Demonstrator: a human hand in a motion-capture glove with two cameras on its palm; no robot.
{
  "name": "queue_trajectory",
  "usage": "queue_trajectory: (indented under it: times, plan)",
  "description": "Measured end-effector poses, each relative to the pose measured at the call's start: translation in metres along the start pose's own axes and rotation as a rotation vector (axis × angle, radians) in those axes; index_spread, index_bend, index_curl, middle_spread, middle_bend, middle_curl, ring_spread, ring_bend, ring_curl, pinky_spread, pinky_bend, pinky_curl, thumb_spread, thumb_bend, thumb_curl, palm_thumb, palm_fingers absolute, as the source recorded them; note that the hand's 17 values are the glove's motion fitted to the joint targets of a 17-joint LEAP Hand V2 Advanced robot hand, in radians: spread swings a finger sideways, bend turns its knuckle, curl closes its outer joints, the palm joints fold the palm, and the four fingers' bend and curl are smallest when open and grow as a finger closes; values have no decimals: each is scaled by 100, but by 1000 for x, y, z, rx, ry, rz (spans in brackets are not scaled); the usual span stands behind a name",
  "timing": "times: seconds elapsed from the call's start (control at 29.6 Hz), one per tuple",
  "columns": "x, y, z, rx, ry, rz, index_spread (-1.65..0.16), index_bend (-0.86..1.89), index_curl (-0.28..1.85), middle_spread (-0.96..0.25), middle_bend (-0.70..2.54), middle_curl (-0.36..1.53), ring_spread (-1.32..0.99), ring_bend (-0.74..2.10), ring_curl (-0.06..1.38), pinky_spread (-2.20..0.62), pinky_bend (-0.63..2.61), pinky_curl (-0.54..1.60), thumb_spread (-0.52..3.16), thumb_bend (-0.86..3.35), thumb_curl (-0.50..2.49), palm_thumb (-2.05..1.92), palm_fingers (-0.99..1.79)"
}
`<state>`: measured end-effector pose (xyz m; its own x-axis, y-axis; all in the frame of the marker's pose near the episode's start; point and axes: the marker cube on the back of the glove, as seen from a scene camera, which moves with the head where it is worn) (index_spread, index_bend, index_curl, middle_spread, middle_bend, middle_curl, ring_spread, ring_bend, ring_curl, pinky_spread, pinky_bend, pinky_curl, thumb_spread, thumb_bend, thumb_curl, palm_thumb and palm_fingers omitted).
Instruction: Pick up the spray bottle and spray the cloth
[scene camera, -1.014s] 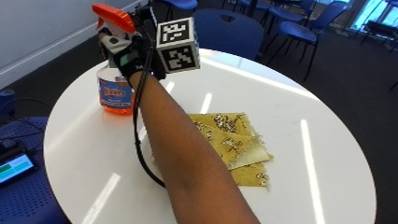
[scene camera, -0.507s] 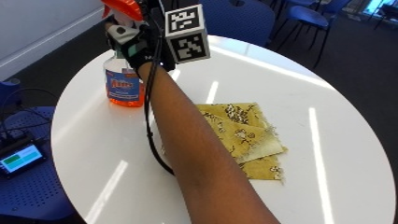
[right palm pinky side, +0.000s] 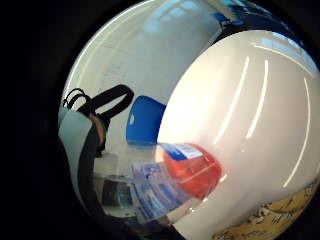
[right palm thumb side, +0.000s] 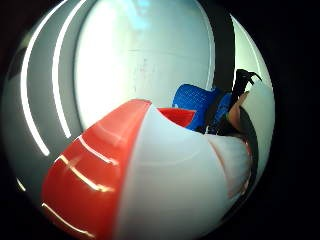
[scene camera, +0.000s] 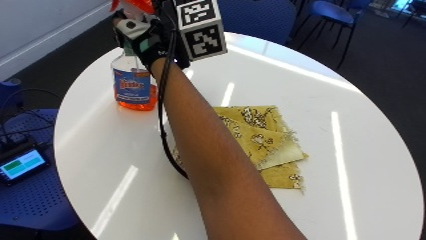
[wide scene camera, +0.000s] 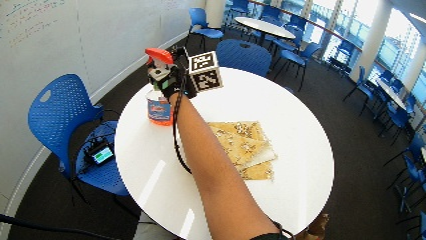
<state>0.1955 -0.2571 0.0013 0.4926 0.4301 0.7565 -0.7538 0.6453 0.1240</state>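
Observation:
A clear spray bottle (scene camera: 135, 85) with orange liquid, a blue label and a red-orange trigger head stands upright at the far left of the round white table (scene camera: 373, 165). My gloved right hand (scene camera: 150, 42) grips its neck just under the head. I cannot tell whether its base touches the table. The palm views show the bottle's orange base (right palm pinky side: 192, 170) and its red and white head (right palm thumb side: 140, 175) close to the palm. A folded yellow patterned cloth (scene camera: 263, 137) lies flat mid-table, to the right of my forearm and apart from the bottle.
A blue chair (wide scene camera: 60, 115) stands left of the table with a small screen device (scene camera: 20, 165) on its seat. Another blue chair (wide scene camera: 243, 55) stands behind the table. More chairs and tables fill the far room.
The outside camera has shifted, so the whole picture sits differently. My hand stays on the bottle's neck, and the bottle keeps about the same spot by the table's left edge.

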Motion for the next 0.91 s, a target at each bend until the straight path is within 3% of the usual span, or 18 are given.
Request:
queue_trajectory:
  times: [0.27,0.37,0.61,0.81,0.91]
  plan:
    - [9,2,-7,-53,7,39,-28,33,51,-19,62,50,-20,58,44,-27,43,42,40,-5,78,83,133]
    - [10,5,-4,-52,12,43,-29,31,50,-20,67,51,-20,55,43,-20,30,39,60,-7,71,75,123]
    - [15,11,3,-112,29,46,-36,-6,37,-19,54,47,-18,57,45,-2,31,40,72,-9,58,57,69]
    - [24,18,-2,-92,44,58,-40,-5,24,-11,36,41,-11,51,43,11,51,44,77,-7,51,50,23]
    - [26,26,-12,-47,95,28,-41,0,20,-7,34,39,-8,48,40,15,56,44,78,-6,49,48,16]
